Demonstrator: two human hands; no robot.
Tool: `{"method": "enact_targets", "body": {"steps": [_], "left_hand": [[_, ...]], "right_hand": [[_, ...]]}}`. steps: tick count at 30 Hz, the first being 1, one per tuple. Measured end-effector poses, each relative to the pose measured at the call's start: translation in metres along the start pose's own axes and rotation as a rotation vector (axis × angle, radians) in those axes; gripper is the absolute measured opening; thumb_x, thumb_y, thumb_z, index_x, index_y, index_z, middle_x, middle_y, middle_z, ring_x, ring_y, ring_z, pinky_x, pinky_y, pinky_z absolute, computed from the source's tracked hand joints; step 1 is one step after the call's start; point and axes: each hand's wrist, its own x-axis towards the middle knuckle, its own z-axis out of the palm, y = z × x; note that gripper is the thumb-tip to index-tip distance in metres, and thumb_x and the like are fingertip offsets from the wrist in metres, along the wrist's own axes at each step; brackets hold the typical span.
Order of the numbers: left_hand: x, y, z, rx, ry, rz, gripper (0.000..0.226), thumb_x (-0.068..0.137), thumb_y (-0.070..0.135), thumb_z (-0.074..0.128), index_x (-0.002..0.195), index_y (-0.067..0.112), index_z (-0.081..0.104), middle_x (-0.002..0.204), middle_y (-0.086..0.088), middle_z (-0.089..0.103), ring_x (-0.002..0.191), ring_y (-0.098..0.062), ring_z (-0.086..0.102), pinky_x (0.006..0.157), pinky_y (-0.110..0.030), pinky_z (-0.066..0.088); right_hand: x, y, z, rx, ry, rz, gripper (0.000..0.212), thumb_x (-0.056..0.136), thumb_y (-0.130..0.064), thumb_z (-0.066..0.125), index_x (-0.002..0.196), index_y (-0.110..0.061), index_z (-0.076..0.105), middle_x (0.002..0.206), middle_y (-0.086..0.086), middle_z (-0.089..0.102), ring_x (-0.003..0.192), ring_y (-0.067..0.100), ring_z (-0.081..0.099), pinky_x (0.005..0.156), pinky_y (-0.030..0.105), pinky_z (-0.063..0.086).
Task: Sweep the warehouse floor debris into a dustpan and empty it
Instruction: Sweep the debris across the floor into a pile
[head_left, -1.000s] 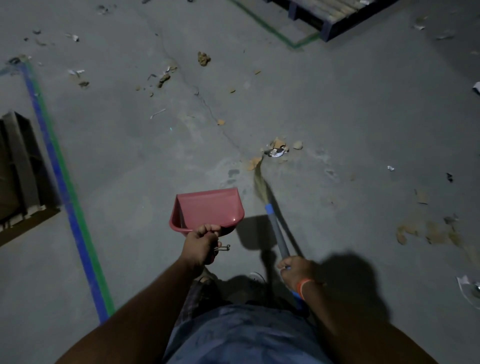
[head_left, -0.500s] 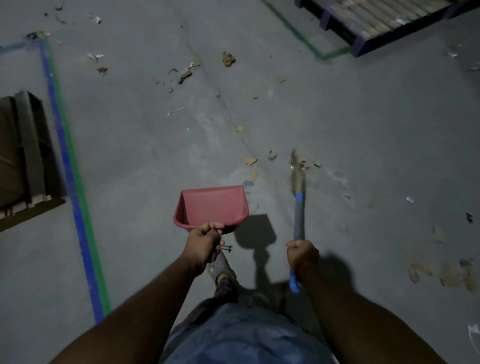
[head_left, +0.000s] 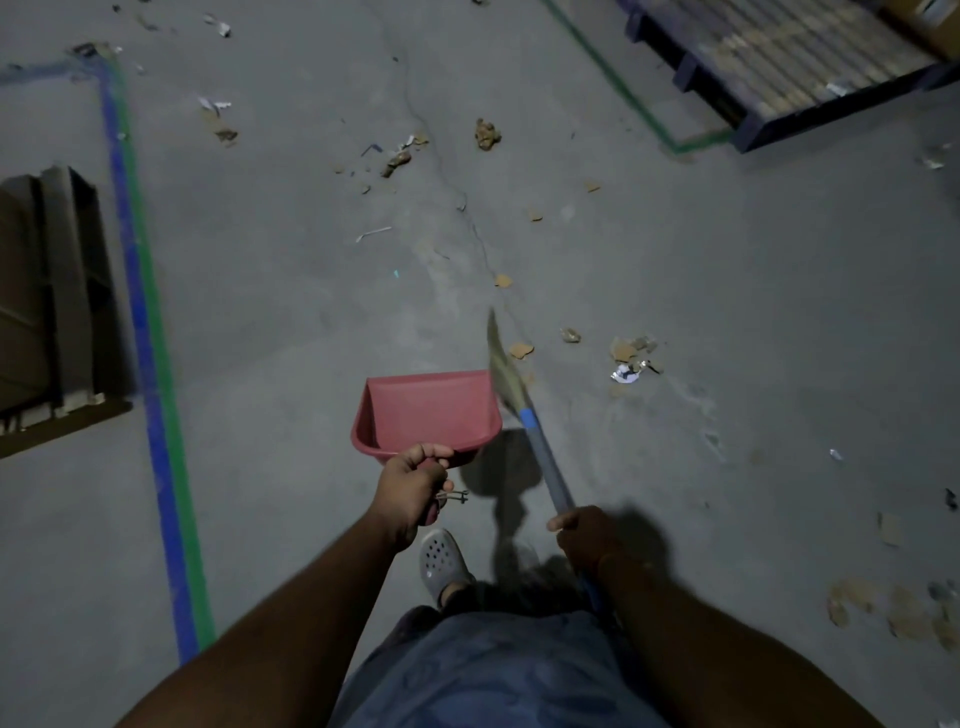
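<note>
Gripping red plastic dustpan (head_left: 426, 413) by its handle, left hand (head_left: 413, 486); right hand (head_left: 584, 532) clamped round grey-blue straw broom (head_left: 519, 400). Tan cardboard scraps (head_left: 521, 351) lie just beyond the bristles on the concrete floor (head_left: 753, 270). Sweeping step; next likely pulls scraps toward the pan.

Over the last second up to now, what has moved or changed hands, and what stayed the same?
The broom swung: its bristle end, off to the right of the dustpan half a second ago, now lies against the pan's right front corner. The camera also shifted, so the floor scraps sit differently in view. Unchanged: the left hand still grips the dustpan handle, the right hand still grips the broom.
</note>
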Motion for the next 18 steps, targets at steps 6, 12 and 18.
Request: {"method": "enact_targets", "body": {"steps": [6, 12, 18], "left_hand": [[0.025, 0.016, -0.001, 0.010, 0.006, -0.012, 0.024, 0.095, -0.004, 0.045, 0.099, 0.007, 0.065, 0.063, -0.011, 0.060, 0.049, -0.016, 0.042, 0.044, -0.020, 0.027], [0.052, 0.058, 0.006, -0.021, 0.043, -0.016, 0.024, 0.096, -0.005, 0.044, 0.097, 0.010, 0.063, 0.062, -0.012, 0.056, 0.041, -0.014, 0.042, 0.039, -0.013, 0.026], [0.095, 0.107, 0.013, -0.023, 0.115, 0.011, 0.024, 0.096, -0.005, 0.044, 0.098, 0.010, 0.063, 0.064, -0.011, 0.056, 0.044, -0.015, 0.042, 0.040, -0.014, 0.026]], "right_hand": [[0.030, -0.029, -0.007, 0.004, 0.124, 0.137, 0.037, 0.095, -0.030, 0.054, 0.111, 0.000, 0.070, 0.103, 0.016, 0.071, 0.089, 0.028, 0.068, 0.077, 0.035, 0.059], [0.055, -0.086, -0.038, 0.138, 0.278, 0.136, 0.025, 0.092, -0.014, 0.060, 0.106, 0.004, 0.070, 0.103, 0.019, 0.071, 0.096, 0.037, 0.068, 0.081, 0.035, 0.055], [0.101, -0.136, -0.070, 0.140, 0.267, 0.002, 0.029, 0.087, -0.007, 0.059, 0.111, -0.011, 0.075, 0.115, 0.013, 0.071, 0.110, 0.032, 0.064, 0.094, 0.025, 0.046]]}}
